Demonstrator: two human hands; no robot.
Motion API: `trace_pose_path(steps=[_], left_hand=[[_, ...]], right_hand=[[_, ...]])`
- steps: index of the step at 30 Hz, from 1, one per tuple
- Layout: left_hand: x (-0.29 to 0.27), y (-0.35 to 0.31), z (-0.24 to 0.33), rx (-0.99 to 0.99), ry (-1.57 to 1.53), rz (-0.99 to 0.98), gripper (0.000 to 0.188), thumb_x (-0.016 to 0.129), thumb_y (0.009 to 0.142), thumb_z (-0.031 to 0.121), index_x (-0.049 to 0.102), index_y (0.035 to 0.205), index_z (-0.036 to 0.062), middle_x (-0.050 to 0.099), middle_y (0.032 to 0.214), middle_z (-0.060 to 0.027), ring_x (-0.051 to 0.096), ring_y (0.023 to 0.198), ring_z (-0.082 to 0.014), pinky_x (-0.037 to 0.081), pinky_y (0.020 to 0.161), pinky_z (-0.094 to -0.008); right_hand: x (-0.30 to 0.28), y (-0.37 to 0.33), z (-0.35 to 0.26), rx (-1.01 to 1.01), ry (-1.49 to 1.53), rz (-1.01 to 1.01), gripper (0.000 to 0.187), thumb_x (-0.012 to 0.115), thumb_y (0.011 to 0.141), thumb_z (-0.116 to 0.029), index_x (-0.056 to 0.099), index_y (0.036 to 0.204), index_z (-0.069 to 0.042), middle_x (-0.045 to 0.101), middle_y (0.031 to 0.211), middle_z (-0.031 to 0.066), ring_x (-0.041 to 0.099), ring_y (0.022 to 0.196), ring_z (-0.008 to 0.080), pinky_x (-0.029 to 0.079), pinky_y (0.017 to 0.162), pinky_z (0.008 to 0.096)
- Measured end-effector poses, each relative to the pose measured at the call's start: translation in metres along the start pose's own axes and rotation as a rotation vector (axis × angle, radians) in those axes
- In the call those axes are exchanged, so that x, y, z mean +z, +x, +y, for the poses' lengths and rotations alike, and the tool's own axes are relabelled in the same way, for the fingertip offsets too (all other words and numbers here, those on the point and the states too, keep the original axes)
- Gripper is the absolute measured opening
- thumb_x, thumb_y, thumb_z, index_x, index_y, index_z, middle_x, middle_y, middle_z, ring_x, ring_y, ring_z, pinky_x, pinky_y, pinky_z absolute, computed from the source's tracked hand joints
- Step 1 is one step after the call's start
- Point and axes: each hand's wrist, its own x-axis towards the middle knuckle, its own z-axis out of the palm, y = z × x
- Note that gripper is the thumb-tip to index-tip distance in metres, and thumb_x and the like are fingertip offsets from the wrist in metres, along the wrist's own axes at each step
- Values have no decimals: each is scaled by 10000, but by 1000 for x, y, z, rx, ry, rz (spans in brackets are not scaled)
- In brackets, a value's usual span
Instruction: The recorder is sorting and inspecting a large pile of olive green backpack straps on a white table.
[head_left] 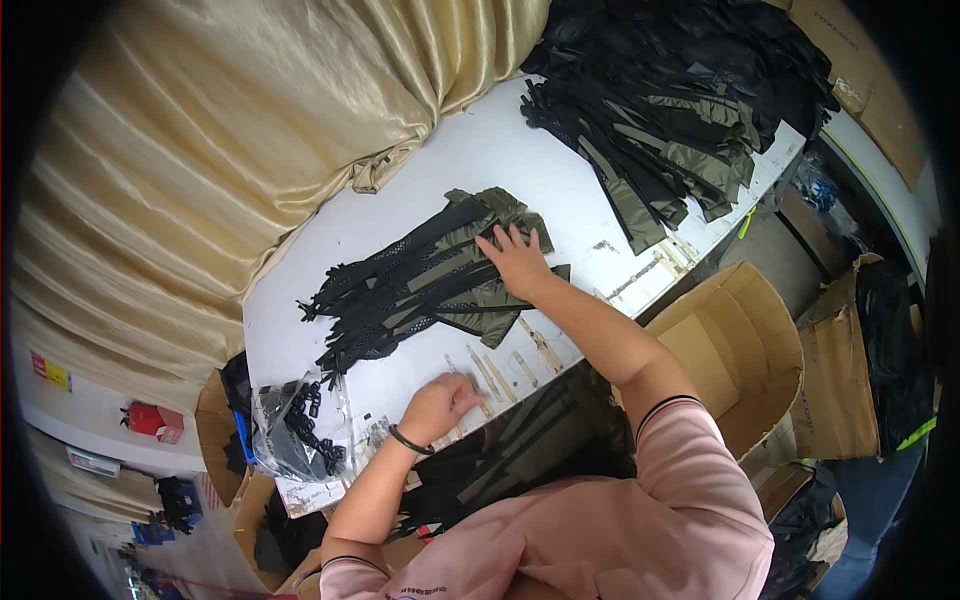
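A fanned bundle of black mesh and olive-green fabric pieces [425, 280] lies on the white table [390, 195]. Their narrow black ends point left, toward the near-left side. On the bundle's right part rests my right hand [520, 265], fingers spread and flat on the olive cloth. Close to the table's front edge is my left hand [440, 405], its fingers curled in; whether anything is inside them is hidden. Left of that hand, a clear plastic bag [290, 430] holds black plastic buckles [305, 400].
A bigger heap of black and olive pieces [670, 130] covers the table's far right. Gold curtains [230, 130] hang along its back left edge. An open cardboard box [725, 350] stands right of the table. More dark fabric [540, 440] lies below the front edge.
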Motion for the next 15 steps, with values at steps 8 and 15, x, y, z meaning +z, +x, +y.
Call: trace_pose_path(steps=[8,15], left_hand=[[-5,16,-18,83,30,479,228,673,796,116,600,985,11,589,954,-156,574,884,-318,471,778,-373],[21,53,-39,161,90,315,559,694,770,196,496,1267,32,516,1277,-240,458,1208,-413,367,1016,-450]], right_hand=[[0,-67,-25,-375,38,100,430,532,809,-114,555,1237,-81,572,1202,120,523,1174,282,328,1066,467],[-7,-122,-28,-182,388,284,389,645,811,-206,598,1174,-75,567,1216,113,489,1203,294,327,1054,446]])
